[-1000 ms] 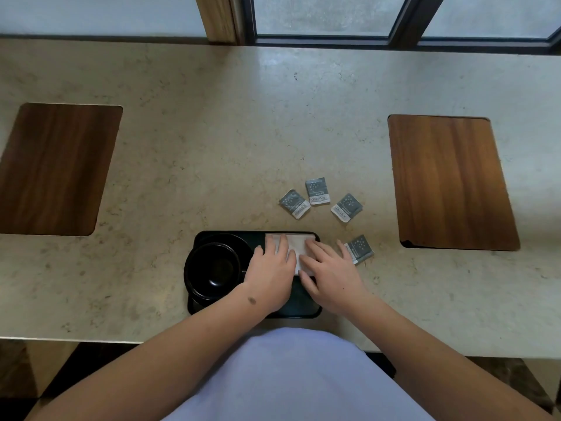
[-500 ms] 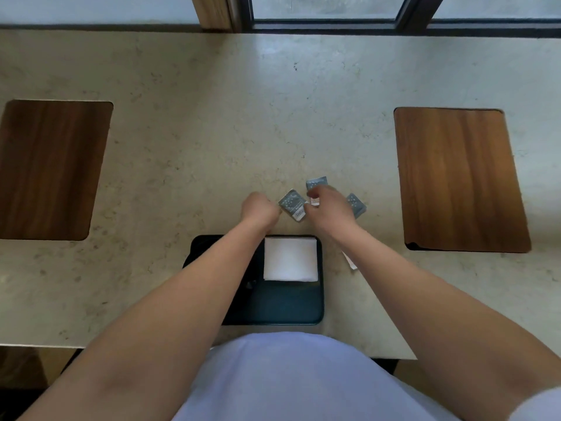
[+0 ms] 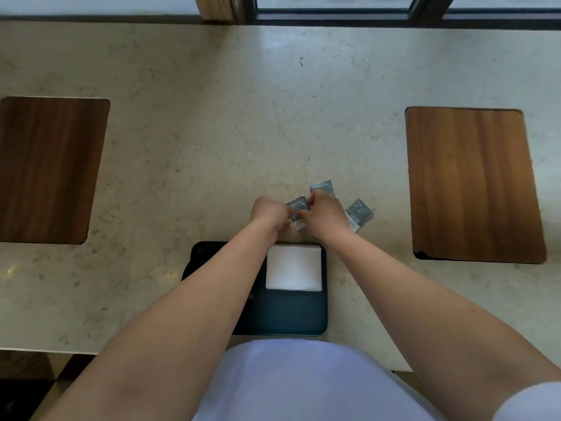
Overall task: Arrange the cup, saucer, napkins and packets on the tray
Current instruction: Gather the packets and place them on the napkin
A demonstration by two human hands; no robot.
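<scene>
A black tray [image 3: 291,314] lies at the near edge of the counter with a folded white napkin [image 3: 294,267] in its far right part. My left forearm hides the cup and saucer on the tray's left side. Just beyond the tray, my left hand [image 3: 268,212] is closed on a small grey packet [image 3: 297,206]. Right beside it, my right hand [image 3: 326,217] has its fingers on a second grey packet [image 3: 322,187]. A third grey packet [image 3: 359,214] lies loose on the counter to the right of my right hand.
The beige stone counter [image 3: 212,132] holds two wooden inlays, one at the left [image 3: 48,168] and one at the right [image 3: 473,183]. A window frame [image 3: 334,13] runs along the far edge. The counter's front edge is right at my body.
Both hands left the napkin on the tray and reached forward to the packets. They have since closed in on the nearest two packets. The head view has dipped slightly.
</scene>
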